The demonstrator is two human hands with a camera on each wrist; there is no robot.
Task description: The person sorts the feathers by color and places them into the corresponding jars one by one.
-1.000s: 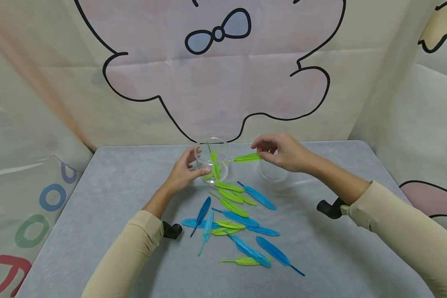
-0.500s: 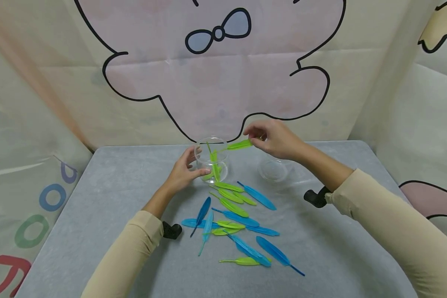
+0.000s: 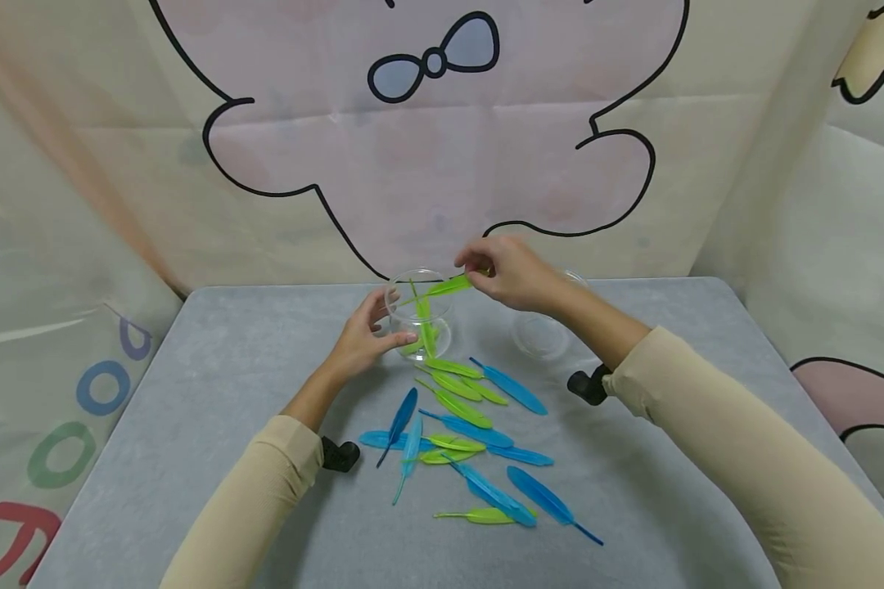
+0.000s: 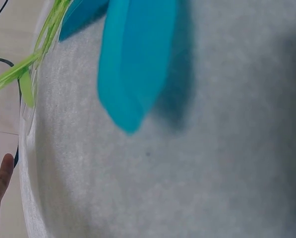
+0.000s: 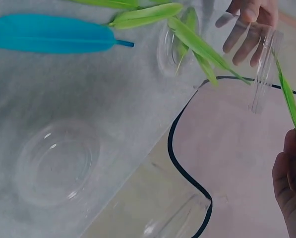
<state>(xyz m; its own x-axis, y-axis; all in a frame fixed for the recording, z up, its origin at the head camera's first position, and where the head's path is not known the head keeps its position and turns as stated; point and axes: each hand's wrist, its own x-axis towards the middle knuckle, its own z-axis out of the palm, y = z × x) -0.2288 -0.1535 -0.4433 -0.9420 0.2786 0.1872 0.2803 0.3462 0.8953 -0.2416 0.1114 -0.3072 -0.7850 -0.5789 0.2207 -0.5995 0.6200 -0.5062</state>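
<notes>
My left hand (image 3: pixel 363 334) holds a clear plastic cup (image 3: pixel 444 329) near the back of the table, thumb on the near side and fingers around the left. Several lime-green feathers (image 3: pixel 425 325) stand inside it. Between thumb and fingertips my right hand (image 3: pixel 514 274) pinches another green feather (image 3: pixel 448 285), its quill pointing left over the cup's rim. In the right wrist view this feather (image 5: pixel 289 99) reaches the cup's mouth. The left wrist view catches only fingers of my left hand (image 4: pixel 0 183) at its edge, beside a large blurred blue feather (image 4: pixel 135 59).
A second clear cup (image 3: pixel 541 337) stands to the right, under my right forearm. Loose green feathers (image 3: pixel 462 409) and blue feathers (image 3: pixel 541 495) lie scattered and partly overlapping on the grey tabletop (image 3: pixel 265 360). A printed cloth (image 3: pixel 324 147) hangs behind the table's back edge.
My right hand has moved left and up with the green feather, bringing its quill from beside the cup to over the rim. The left hand and cup have stayed in place.
</notes>
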